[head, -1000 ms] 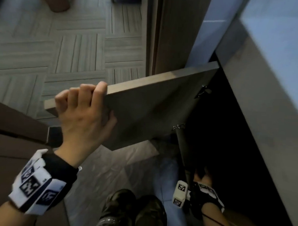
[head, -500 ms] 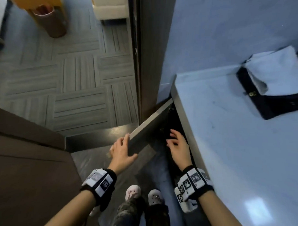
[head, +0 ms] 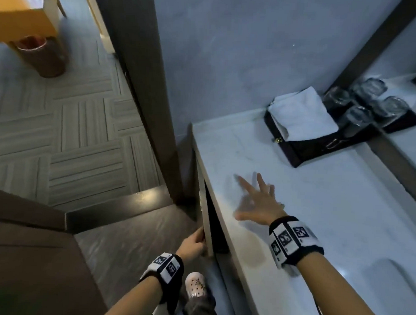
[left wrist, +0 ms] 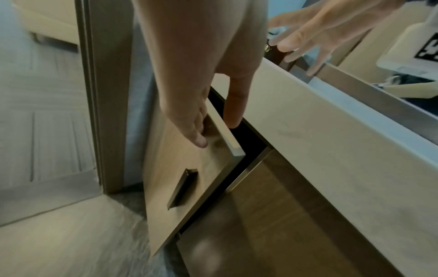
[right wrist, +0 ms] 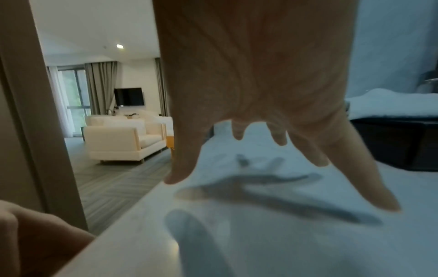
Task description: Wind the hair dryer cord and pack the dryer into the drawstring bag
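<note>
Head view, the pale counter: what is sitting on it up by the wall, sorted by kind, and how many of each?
Dark tray: 1
White folded towel: 1
Clear glasses: 4, blurred, standing at the tray's far end
Total: 6

No legible text, brand, number or sign in any view. Only black-and-white square coded markers on the white wrist bands; these are patterns, not readable characters.
</note>
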Demonstrator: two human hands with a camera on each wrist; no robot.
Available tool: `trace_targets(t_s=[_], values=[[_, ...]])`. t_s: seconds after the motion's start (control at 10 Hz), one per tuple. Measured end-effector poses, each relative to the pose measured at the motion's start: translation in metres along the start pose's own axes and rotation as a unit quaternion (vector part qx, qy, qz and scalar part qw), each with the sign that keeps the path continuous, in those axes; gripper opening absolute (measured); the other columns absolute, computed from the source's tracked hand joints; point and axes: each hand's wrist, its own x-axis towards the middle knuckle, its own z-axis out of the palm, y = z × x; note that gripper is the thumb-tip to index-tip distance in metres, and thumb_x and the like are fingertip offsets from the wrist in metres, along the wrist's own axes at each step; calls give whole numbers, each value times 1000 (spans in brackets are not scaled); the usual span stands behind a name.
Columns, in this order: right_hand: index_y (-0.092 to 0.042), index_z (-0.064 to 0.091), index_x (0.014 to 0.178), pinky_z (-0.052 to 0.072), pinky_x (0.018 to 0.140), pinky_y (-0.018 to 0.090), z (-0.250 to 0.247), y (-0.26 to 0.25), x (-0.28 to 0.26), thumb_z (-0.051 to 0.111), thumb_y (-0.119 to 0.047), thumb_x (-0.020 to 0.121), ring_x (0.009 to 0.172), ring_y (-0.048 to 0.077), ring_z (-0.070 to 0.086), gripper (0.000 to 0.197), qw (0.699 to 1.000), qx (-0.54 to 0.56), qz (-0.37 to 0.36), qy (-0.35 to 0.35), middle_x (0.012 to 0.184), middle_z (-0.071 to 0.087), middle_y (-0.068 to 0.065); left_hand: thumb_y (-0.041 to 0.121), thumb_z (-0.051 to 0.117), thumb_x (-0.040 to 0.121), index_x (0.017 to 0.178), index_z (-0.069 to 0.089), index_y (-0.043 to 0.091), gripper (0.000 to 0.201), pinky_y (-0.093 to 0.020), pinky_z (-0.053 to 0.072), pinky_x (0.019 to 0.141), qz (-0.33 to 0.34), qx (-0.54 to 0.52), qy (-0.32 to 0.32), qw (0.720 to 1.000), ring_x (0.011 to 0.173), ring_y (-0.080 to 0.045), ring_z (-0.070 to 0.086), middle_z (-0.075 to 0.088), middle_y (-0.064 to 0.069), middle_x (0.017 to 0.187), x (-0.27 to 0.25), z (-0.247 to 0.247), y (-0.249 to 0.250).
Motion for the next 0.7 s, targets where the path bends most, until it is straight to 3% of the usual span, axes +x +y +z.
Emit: trace_targets(t_s=[0.1, 0.2, 0.4, 0.5, 0.6, 0.7], values=[[-57, -5, 141, 19, 105, 72, -5, 5, 3, 75, -37, 71, 141, 46, -15, 109, 997, -26, 0, -72, 156, -25, -2, 9, 55, 80, 139, 40, 27, 64, -33, 52, 82, 5, 18, -16, 1000, 94, -20, 58, 62, -11, 119, 6, 4, 9], [-56, -7, 142, 19, 103, 75, 0, 6, 3, 78, -38, 71, 139, 45, -22, 112, 995, -59, 11, -79, 153, -33, -5, -6, 50, 83, 140, 40, 22, 65, -35, 51, 87, -3, 49, -51, 997, 109, -28, 59, 60, -14, 127, 18, 7, 18], [-57, -12, 140, 24, 99, 76, 4, 12, 10, 79, -41, 69, 138, 50, -20, 116, 993, -89, -8, -73, 152, -35, -3, -6, 48, 82, 143, 36, 17, 66, -34, 51, 87, -16, 85, -65, 994, 112, -29, 57, 58, -12, 130, 34, 23, 33], [-59, -15, 137, 26, 96, 77, 6, 15, 14, 79, -42, 67, 137, 51, -21, 118, 993, -90, -9, -77, 151, -36, -5, -8, 47, 78, 149, 21, 21, 81, -37, 44, 102, -18, 136, -72, 988, 129, -28, 45, 47, -9, 143, 31, 23, 33], [-60, -16, 135, 25, 95, 78, 10, 16, 16, 78, -41, 67, 137, 51, -21, 118, 993, -90, -5, -76, 151, -35, -6, 7, 43, 89, 149, 21, 28, 68, -24, 35, 105, 11, 249, -90, 964, 132, -21, 42, 42, -5, 146, 22, 16, 30], [-56, -12, 139, 22, 101, 74, 9, 17, 7, 70, -33, 73, 139, 48, -21, 108, 996, -58, -15, -64, 153, -31, -7, 12, 41, 92, 139, 44, 27, 49, -20, 29, 105, 22, 301, -86, 950, 132, -13, 42, 45, 3, 145, 4, -5, 19]])
